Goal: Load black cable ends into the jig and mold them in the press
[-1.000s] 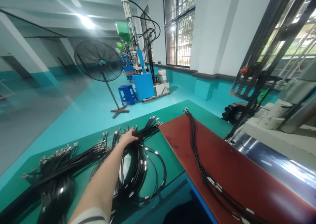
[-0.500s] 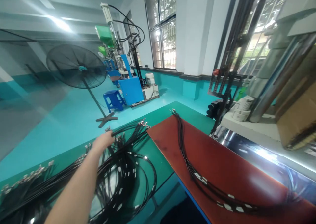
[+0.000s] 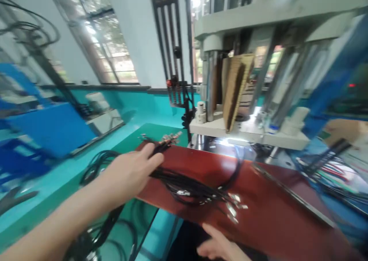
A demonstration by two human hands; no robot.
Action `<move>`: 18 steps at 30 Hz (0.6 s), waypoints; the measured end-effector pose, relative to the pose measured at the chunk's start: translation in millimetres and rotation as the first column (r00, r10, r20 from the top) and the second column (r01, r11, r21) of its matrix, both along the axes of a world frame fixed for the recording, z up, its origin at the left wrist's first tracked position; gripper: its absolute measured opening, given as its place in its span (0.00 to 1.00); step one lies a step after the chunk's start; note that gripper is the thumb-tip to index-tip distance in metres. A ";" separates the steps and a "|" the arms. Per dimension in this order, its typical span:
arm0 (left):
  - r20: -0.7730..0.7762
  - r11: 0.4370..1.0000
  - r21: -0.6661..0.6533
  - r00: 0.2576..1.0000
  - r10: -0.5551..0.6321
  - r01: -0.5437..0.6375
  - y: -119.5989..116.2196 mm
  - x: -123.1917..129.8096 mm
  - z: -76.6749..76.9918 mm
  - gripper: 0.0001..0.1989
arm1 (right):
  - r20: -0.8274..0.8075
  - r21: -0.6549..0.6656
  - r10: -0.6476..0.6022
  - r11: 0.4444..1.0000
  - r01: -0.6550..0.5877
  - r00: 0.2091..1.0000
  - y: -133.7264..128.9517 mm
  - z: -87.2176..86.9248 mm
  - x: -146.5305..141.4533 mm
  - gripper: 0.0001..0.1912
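My left hand (image 3: 135,169) is closed round a bundle of black cables (image 3: 159,149), whose small connectors stick out beyond the fingers toward the back. More black cables (image 3: 189,184) lie across the reddish-brown board (image 3: 273,211), with white tags and silvery ends to the right. Whether these belong to the gripped bundle, I cannot tell. My right hand (image 3: 217,243) is low in the view, at the near edge of the board. Its forefinger is stretched out, and no object shows in it. Blur softens both hands.
A press (image 3: 247,136) with upright columns and a cardboard piece (image 3: 237,92) stands behind the board. On the board's right lies a long metal strip (image 3: 296,195). Coiled cables (image 3: 100,161) rest on the green table (image 3: 57,222) at left. Wires (image 3: 339,176) lie at far right.
The view has swung right toward the press. My left hand has brought a cable bundle from the green table over to the board. My right hand has come into view.
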State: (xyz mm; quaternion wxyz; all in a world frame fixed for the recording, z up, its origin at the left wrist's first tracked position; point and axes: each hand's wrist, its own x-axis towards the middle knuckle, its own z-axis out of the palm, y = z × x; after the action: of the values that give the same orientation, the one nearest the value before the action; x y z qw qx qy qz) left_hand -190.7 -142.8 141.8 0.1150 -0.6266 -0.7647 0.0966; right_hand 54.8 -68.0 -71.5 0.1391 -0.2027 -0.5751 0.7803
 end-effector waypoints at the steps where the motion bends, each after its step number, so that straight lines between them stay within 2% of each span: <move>1: -0.021 0.993 -0.043 0.993 -0.114 0.113 19.8 12.7 -5.6 0.15 | -0.016 -0.050 -0.016 0.999 0.015 1.000 2.2 1.5 -0.2 0.30; 4: 0.000 0.918 -0.079 0.921 -0.390 0.388 68.4 47.7 -31.4 0.16 | -0.175 -0.211 -0.100 0.975 0.062 0.979 10.3 10.4 3.8 0.35; 5: 0.024 0.884 -0.071 0.887 -0.461 0.461 81.2 58.3 -43.1 0.16 | -0.252 -0.249 -0.170 0.963 0.106 0.953 12.6 14.3 8.3 0.36; 7: 0.078 0.811 -0.045 0.812 -0.579 0.583 102.5 77.4 -70.3 0.13 | -0.360 -0.298 -0.370 0.916 0.270 0.856 15.9 21.8 22.3 0.35; 10: 0.155 0.728 -0.015 0.720 -0.676 0.686 125.3 98.7 -115.1 0.11 | -0.342 -0.383 -0.642 0.762 0.523 0.686 19.3 26.7 48.3 0.29; 13: 0.237 0.694 0.030 0.670 -0.704 0.719 137.9 111.1 -149.1 0.09 | -0.272 -0.400 -0.752 0.656 0.640 0.600 24.8 22.8 67.9 0.23; 15: 0.279 0.678 0.099 0.634 -0.722 0.728 140.0 116.8 -158.3 0.06 | -0.226 -0.366 -0.795 0.605 0.708 0.563 30.3 20.5 74.3 0.18; 16: 0.306 0.669 0.128 0.612 -0.729 0.732 139.3 119.5 -158.6 0.05 | -0.213 -0.332 -0.802 0.597 0.730 0.558 33.6 21.0 75.7 0.14; 18: 0.419 0.657 0.130 0.559 -0.715 0.743 135.8 124.8 -152.7 0.03 | -0.221 -0.242 -0.785 0.619 0.747 0.579 41.5 26.2 75.9 0.10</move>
State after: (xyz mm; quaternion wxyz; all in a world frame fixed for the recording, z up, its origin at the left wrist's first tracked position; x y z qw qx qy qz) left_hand -65.8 -7.0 -10.9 -0.0486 -0.8939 -0.4386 -0.0783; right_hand 130.7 -26.4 -45.3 0.5369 -0.3162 -0.3526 0.6982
